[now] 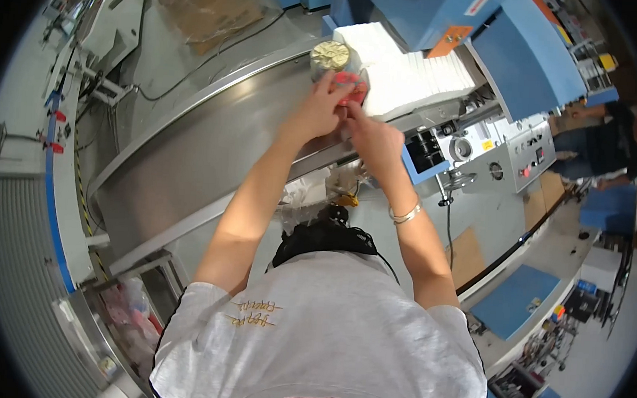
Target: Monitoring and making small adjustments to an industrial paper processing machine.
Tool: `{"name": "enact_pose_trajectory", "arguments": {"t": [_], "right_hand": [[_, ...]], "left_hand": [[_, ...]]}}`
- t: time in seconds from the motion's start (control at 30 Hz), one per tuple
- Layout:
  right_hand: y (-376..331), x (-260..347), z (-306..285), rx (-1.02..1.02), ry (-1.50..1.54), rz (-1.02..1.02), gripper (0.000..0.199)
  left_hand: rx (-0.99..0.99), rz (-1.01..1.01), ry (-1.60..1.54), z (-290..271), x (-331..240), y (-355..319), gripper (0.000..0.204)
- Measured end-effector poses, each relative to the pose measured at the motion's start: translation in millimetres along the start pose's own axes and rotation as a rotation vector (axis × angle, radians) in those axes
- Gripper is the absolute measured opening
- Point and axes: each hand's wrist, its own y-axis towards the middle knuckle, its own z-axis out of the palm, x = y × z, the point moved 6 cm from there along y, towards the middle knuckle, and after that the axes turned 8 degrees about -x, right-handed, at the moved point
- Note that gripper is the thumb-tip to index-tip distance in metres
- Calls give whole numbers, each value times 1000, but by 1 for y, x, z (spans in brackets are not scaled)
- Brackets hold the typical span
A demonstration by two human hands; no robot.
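Note:
My left hand [318, 109] and my right hand [370, 136] meet at the far edge of a curved steel table [189, 162]. Together they grip a small pink-red packet [354, 92] wrapped in clear film. Just beyond it stands a round jar with a gold foil lid [330, 56], touching my left fingertips. A silver bracelet [405, 214] is on my right wrist. Stacks of white folded tissue [414, 70] lie right behind the packet, at the mouth of a blue machine [446, 17].
A grey control box with buttons [514, 156] sits to the right. Another person [606, 140] stands at the far right. Cardboard [206, 6] lies on the floor beyond the table. A bin with pink packets [129, 311] is at lower left.

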Motion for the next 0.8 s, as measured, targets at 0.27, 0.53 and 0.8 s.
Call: {"name": "enact_pose_trajectory", "arguments": {"t": [0.27,0.53,0.8], "right_hand": [[-2,-27,-3,-31,43,-12,25],[2,-22,-3,-63,133,-19,24],[9,-22,2,-76,56,-17,22]], "left_hand": [[-237,-112,-15,-18,-7,-21,41],[-443,-361,160,-77,4,-91,36],[-487,-295,138,-68,1,-76,38]]}}
